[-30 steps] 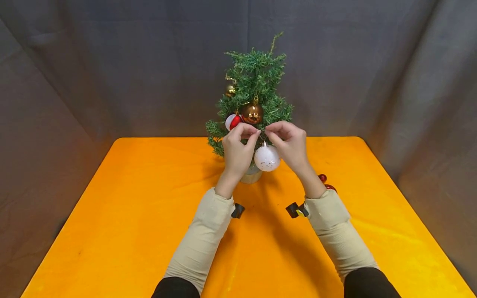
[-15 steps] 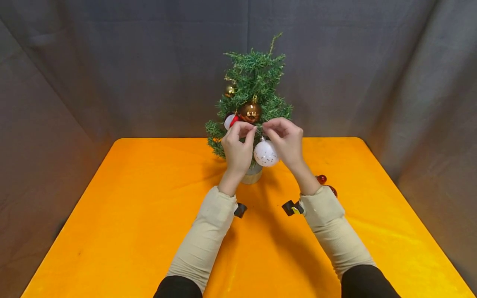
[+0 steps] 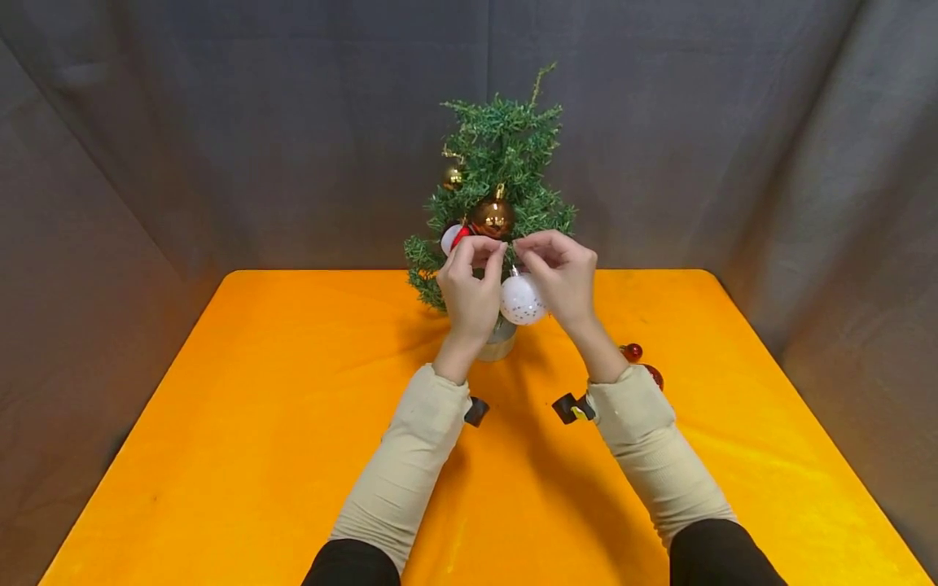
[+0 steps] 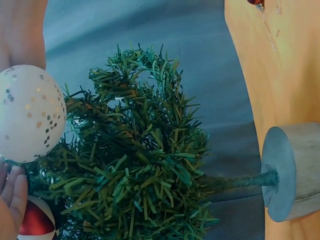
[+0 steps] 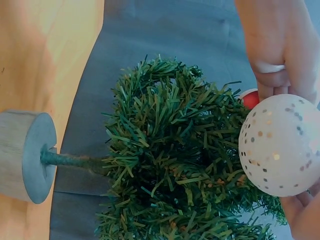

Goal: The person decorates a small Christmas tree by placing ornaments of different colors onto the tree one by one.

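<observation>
A white Christmas bauble with glittery dots hangs by its thin string in front of the small artificial Christmas tree. My left hand and right hand pinch this string between thumb and index finger, fingertips close together at the lower branches. The string itself is barely visible. Both wrist views show the bauble beside the green branches. On the tree are a brown-gold bauble just above the hands, a red-and-white bauble partly hidden by the left hand, and a small gold one.
The tree's round base stands on a table with an orange cloth. Right of the right wrist lie a small red bauble and a larger one, partly behind the sleeve. Grey curtains enclose the back and sides.
Both hands and the white bauble have moved slightly up and toward the tree, the right hand also a little left. The brown-gold bauble has shifted slightly up and left.
</observation>
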The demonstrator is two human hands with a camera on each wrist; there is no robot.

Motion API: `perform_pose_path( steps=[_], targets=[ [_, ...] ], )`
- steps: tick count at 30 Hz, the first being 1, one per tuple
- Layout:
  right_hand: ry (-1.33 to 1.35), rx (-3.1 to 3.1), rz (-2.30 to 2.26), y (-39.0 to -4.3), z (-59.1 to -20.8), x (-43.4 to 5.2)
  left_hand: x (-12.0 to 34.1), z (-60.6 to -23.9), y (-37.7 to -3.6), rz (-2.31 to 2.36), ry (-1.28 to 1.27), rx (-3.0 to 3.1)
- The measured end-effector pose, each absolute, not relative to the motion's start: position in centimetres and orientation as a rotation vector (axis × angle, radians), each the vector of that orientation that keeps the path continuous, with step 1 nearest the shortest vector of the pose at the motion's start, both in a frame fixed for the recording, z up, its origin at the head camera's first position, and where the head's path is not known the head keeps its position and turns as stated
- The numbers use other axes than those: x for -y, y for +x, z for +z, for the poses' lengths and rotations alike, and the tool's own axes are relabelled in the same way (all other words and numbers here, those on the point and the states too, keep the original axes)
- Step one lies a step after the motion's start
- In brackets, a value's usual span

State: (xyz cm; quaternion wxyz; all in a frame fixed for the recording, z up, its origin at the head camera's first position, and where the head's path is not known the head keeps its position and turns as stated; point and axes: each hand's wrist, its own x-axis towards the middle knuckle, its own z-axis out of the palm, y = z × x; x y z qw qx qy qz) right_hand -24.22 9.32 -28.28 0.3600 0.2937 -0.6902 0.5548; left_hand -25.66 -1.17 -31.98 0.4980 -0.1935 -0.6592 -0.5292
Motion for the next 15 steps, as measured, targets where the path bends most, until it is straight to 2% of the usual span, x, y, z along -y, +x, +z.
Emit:
perform_pose_path(
  steps=[15],
  targets=[
    [0.674, 1.791, 1.338, -23.82, -28.26, -9.07, 1.16, -32.23, -25.57, -1.281, -0.424, 1.644]
  ],
)
